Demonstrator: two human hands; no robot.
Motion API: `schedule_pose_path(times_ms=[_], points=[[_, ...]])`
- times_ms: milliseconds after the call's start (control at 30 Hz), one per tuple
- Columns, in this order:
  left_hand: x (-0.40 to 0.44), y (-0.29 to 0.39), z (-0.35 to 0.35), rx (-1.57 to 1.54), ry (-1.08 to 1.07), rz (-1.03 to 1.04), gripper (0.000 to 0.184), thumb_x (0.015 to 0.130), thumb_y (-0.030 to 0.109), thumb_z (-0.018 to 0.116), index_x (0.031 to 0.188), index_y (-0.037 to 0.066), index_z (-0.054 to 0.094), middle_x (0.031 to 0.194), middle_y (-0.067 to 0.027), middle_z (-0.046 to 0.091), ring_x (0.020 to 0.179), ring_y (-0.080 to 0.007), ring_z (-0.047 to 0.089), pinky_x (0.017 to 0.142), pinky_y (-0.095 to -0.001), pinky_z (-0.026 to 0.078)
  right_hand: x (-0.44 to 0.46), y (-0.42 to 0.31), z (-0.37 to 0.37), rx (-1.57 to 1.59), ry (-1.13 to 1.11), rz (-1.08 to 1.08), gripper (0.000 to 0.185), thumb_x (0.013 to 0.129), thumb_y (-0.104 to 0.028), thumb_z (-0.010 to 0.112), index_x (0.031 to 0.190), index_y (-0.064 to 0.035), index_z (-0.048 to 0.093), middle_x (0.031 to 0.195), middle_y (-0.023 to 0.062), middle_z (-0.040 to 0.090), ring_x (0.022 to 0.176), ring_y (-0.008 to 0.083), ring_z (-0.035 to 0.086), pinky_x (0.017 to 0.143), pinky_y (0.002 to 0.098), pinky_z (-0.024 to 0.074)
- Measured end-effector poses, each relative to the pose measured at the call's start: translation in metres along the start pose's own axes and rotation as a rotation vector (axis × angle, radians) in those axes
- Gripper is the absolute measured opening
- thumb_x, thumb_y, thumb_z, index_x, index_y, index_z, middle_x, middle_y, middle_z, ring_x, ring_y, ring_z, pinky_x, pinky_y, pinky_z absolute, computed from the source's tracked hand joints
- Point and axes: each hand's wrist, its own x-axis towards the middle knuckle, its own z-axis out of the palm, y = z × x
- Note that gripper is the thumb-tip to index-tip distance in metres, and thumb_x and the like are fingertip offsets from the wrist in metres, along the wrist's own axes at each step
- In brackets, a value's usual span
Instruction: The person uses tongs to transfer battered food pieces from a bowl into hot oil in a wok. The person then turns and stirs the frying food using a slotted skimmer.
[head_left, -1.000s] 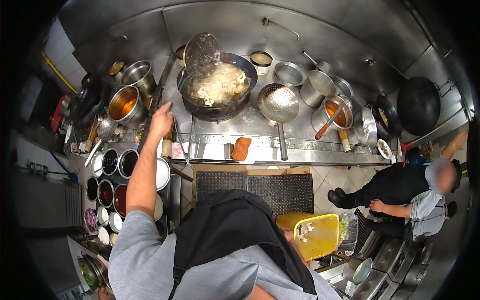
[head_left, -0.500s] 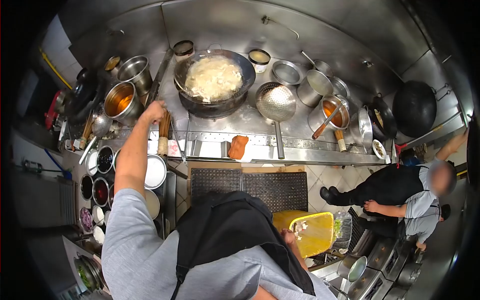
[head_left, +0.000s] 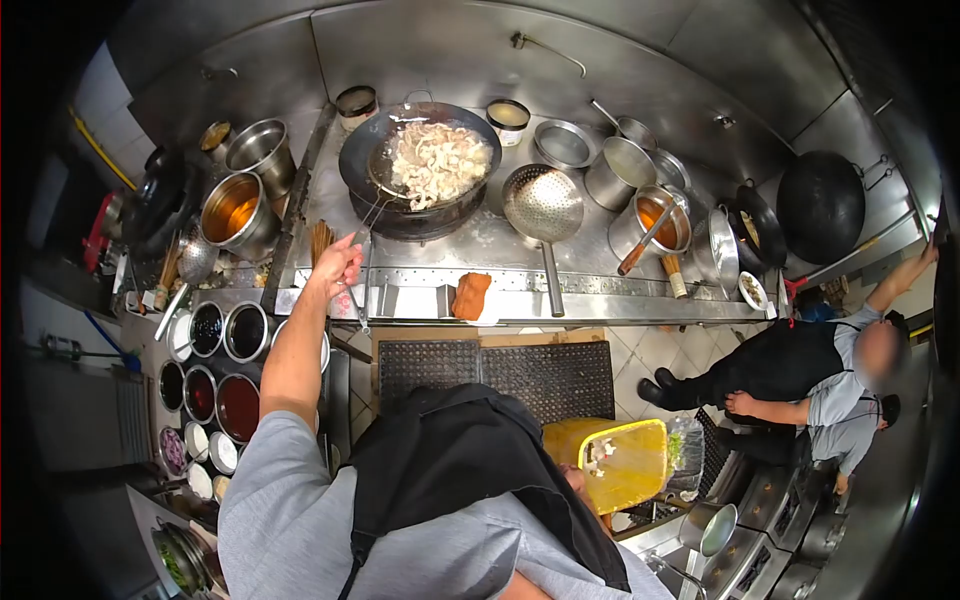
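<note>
My left hand (head_left: pixel 338 266) is closed around the thin metal handle of a wire skimmer (head_left: pixel 378 172), its arm stretched forward over the counter edge. The skimmer's round rim dips into the left side of a large black wok (head_left: pixel 352 160). Pale, sliced food pieces (head_left: pixel 440 160) sit in bubbling liquid there. Low beside my apron, my right hand (head_left: pixel 576 480) grips the near side of a yellow tub (head_left: pixel 628 494); part of the hand is hidden. A few light scraps cling inside the tilted tub. Just behind my left hand stands a bamboo brush (head_left: pixel 320 240).
A perforated ladle (head_left: pixel 543 205) lies right of the wok, near pots and a brown sponge-like block (head_left: pixel 471 296). Sauce containers (head_left: pixel 238 405) crowd the left. A metal pot of orange liquid (head_left: pixel 240 215) stands behind them. At the right, a co-worker (head_left: pixel 770 365) reaches outward.
My left hand has moved right from beside the bamboo brush and taken hold of the skimmer handle. The foam in the wok has dropped, showing the food pieces. My right hand stays at the tub.
</note>
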Motion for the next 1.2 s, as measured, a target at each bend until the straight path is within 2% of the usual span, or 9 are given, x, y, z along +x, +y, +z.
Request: schedule_pose_path(times_ms=[100, 233, 400, 567, 700, 833, 1100, 1133, 1200], points=[[-0.022, 0.001, 0.0, -0.034, 0.012, 0.034, 0.063, 0.1, 0.011, 0.049, 0.155, 0.017, 0.019, 0.066, 0.0016, 0.049, 0.043, -0.0066, 0.037, 0.035, -0.0237, 0.031, 0.005, -0.017, -0.001, -0.179, -0.029, -0.139, 0.023, 0.098, -0.026, 0.049, 0.087, -0.0077, 0.059, 0.07, 0.0081, 0.059, 0.052, 0.016, 0.053, 0.039, 0.0291, 0.0381], [-0.035, 0.004, -0.015, 0.018, 0.023, 0.09, 0.058, 0.1, 0.011, 0.048, 0.153, 0.017, 0.025, 0.066, 0.002, 0.049, 0.041, -0.0062, 0.036, 0.035, -0.0231, 0.03, 0.029, -0.01, 0.008, 0.189, 0.142, 0.25, 0.017, 0.099, -0.024, 0.05, 0.1, -0.0093, 0.057, 0.077, 0.007, 0.061, 0.056, 0.0156, 0.055, 0.042, 0.0285, 0.04], [-0.059, 0.02, -0.009, 0.119, 0.131, 0.139, 0.057, 0.1, 0.011, 0.048, 0.153, 0.016, 0.027, 0.065, 0.0027, 0.048, 0.041, -0.0065, 0.036, 0.035, -0.0235, 0.03, 0.042, -0.009, -0.005, -0.271, -0.043, -0.175, 0.014, 0.099, -0.024, 0.05, 0.104, -0.0126, 0.057, 0.079, 0.0035, 0.061, 0.058, 0.0143, 0.056, 0.045, 0.0284, 0.0423], [-0.049, 0.022, -0.012, 0.411, 0.328, 0.238, 0.056, 0.098, 0.012, 0.051, 0.152, 0.013, 0.034, 0.063, 0.0028, 0.049, 0.043, -0.0082, 0.04, 0.036, -0.0263, 0.033, 0.014, -0.064, 0.024, -0.068, 0.082, 0.041, 0.019, 0.081, -0.008, 0.052, 0.063, -0.0108, 0.049, 0.065, 0.0086, 0.053, 0.066, 0.0254, 0.052, 0.063, 0.0373, 0.04], [-0.036, 0.015, -0.01, 0.64, 0.458, 0.399, 0.051, 0.096, 0.01, 0.053, 0.146, 0.007, 0.044, 0.064, 0.0021, 0.052, 0.05, -0.0082, 0.044, 0.042, -0.0271, 0.037, 0.003, -0.075, 0.028, -0.106, 0.107, 0.088, 0.022, 0.088, -0.015, 0.049, 0.068, -0.0075, 0.056, 0.068, 0.0093, 0.057, 0.071, 0.0262, 0.056, 0.065, 0.0403, 0.0412], [-0.048, 0.023, 0.002, 0.596, 0.459, 0.391, 0.05, 0.094, 0.007, 0.053, 0.144, 0.004, 0.046, 0.066, 0.0017, 0.053, 0.054, -0.008, 0.045, 0.047, -0.027, 0.039, 0.002, -0.071, 0.02, -0.208, 0.061, 0.199, 0.015, 0.098, -0.025, 0.052, 0.105, -0.0131, 0.058, 0.086, 0.0045, 0.064, 0.064, 0.0155, 0.059, 0.046, 0.0293, 0.0455], [-0.043, 0.049, -0.001, 0.628, 0.441, 0.353, 0.05, 0.095, 0.011, 0.055, 0.144, 0.005, 0.046, 0.064, 0.0012, 0.052, 0.052, -0.0073, 0.045, 0.043, -0.0276, 0.038, 0.009, -0.052, 0.018, -0.281, 0.097, 0.007, 0.027, 0.091, -0.023, 0.054, 0.071, -0.008, 0.064, 0.073, 0.0101, 0.063, 0.072, 0.0248, 0.06, 0.068, 0.0386, 0.0469], [-0.031, 0.056, -0.012, 0.728, 0.469, 0.335, 0.049, 0.094, 0.011, 0.055, 0.142, 0.003, 0.047, 0.079, -0.0084, 0.066, 0.065, -0.017, 0.062, 0.058, -0.0318, 0.051, 0.014, -0.041, 0.012, -0.335, 0.063, -0.067, 0.025, 0.092, -0.024, 0.053, 0.075, -0.0086, 0.063, 0.073, 0.009, 0.062, 0.069, 0.0232, 0.059, 0.063, 0.0368, 0.0465], [0.03, 0.051, -0.072, 1.162, 0.562, 0.79, 0.047, 0.093, 0.011, 0.054, 0.139, 0.003, 0.049, 0.115, -0.0244, 0.065, 0.106, -0.0351, 0.065, 0.093, -0.0382, 0.049, 0.021, -0.025, 0.002, -0.407, -0.016, -0.198, 0.02, 0.097, -0.025, 0.051, 0.087, -0.01, 0.058, 0.074, 0.0062, 0.06, 0.061, 0.0186, 0.057, 0.05, 0.0315, 0.0444]])
